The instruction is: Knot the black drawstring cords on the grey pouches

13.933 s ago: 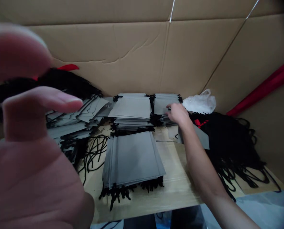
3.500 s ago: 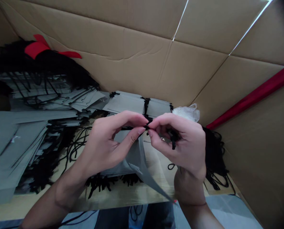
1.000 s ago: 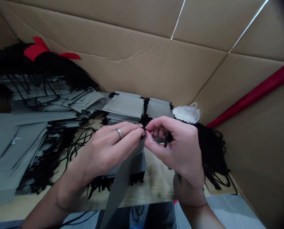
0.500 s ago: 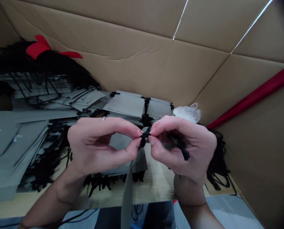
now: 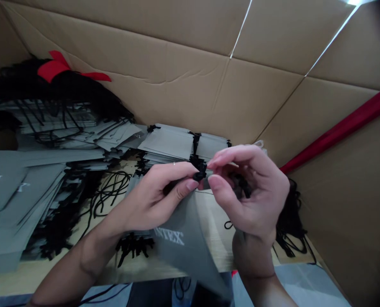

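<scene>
My left hand (image 5: 166, 192) pinches a black knotted cord (image 5: 200, 172) between thumb and forefinger. Below it hangs a flat grey printed sheet (image 5: 190, 247) with white letters, tilted and blurred at its lower edge. My right hand (image 5: 254, 192) is just right of the knot, its thumb and forefinger parted. Its other fingers are curled round short black cord pieces (image 5: 243, 185), partly hidden in the palm. Beneath my left wrist, black cord ends (image 5: 134, 247) stick out from a stack of grey sheets.
Stacks of grey sheets (image 5: 167, 140) with black knots stand by the cardboard wall (image 5: 177, 64). More printed sheets (image 5: 4, 200) lie at left, below a black cord bundle (image 5: 81, 89) with a red band (image 5: 54, 70). Loose cords (image 5: 110, 192) and another black bundle (image 5: 289, 217) flank my hands.
My right thumb and forefinger have parted from the knot. My left hand has turned and moved slightly right with the knot, and the grey sheet has swung round, showing its lettering.
</scene>
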Tool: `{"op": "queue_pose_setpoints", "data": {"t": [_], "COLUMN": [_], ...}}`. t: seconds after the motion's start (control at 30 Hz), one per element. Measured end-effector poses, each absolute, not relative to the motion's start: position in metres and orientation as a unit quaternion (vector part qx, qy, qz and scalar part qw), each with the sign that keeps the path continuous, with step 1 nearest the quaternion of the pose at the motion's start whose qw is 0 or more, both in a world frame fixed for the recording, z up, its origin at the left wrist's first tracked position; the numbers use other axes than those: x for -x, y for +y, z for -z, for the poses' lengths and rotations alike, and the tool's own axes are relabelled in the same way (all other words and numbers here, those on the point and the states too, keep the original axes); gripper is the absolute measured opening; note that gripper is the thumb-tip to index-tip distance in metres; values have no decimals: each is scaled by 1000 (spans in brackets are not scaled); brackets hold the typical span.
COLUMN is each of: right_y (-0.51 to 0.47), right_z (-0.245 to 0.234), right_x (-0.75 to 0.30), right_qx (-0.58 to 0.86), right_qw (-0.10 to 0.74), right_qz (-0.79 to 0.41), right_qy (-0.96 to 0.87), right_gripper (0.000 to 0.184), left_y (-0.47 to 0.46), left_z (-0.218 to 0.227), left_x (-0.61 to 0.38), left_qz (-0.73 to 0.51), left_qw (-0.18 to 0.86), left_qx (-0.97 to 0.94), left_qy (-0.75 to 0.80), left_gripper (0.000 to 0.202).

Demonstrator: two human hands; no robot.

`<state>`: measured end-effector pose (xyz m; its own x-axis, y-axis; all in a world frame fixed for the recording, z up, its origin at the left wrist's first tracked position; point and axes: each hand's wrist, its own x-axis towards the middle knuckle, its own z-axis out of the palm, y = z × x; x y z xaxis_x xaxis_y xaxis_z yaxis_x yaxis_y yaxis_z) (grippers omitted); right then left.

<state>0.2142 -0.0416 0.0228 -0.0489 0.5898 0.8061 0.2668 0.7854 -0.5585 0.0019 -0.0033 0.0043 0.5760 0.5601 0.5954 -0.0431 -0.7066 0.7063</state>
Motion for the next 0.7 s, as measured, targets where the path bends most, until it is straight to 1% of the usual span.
{"op": "queue_pose_setpoints", "data": {"t": [0.1, 0.2, 0.27, 0.57, 0.7], "right_y": [-43, -42, -41, -41, -40], "right_z": [-27, -32, -34, -31, -32], "right_x": [-219, -221, -222, -221, -219], "right_qx": [307, 307, 309, 323, 316], "right_qw": [582, 554, 554, 562, 566], "right_qz": [-223, -257, -259, -241, -245], "right_qy": [-719, -730, -728, -723, -721], "right_gripper": [31, 19, 15, 16, 17], "left_y": [-6, -8, -9, -14, -16], "left_z": [-6, -7, -8, -18, -20], "left_x": [1, 2, 3, 8, 8], "left_qz": [-436, -427, -422, -421, -421], "left_qw": [256, 221, 202, 176, 176], "left_qx": [-848, -860, -865, -865, -865], "left_qy": [158, 169, 179, 208, 210], "left_gripper": [20, 17, 15, 19, 24]}}
